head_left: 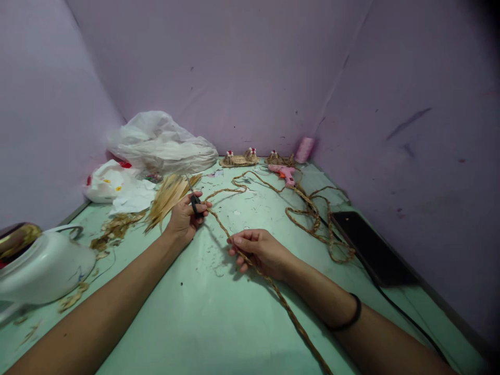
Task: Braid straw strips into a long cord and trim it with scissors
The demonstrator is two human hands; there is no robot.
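Observation:
My left hand is closed around small black-handled scissors, their thin blades pointing up and away. Its fingertips also meet a brown braided cord. Lower and to the right, my right hand pinches the same cord between thumb and fingers. From there the cord runs toward me past the bottom edge. Beyond my left hand it winds across the table to a loose coil at the right. A bundle of dry straw-coloured strips lies just left of the scissors.
A pink glue gun, a pink thread spool and small woven pieces with red-and-white trim stand at the back. Plastic bags fill the back left. A white pot-like container sits left; a black phone and cable lie right.

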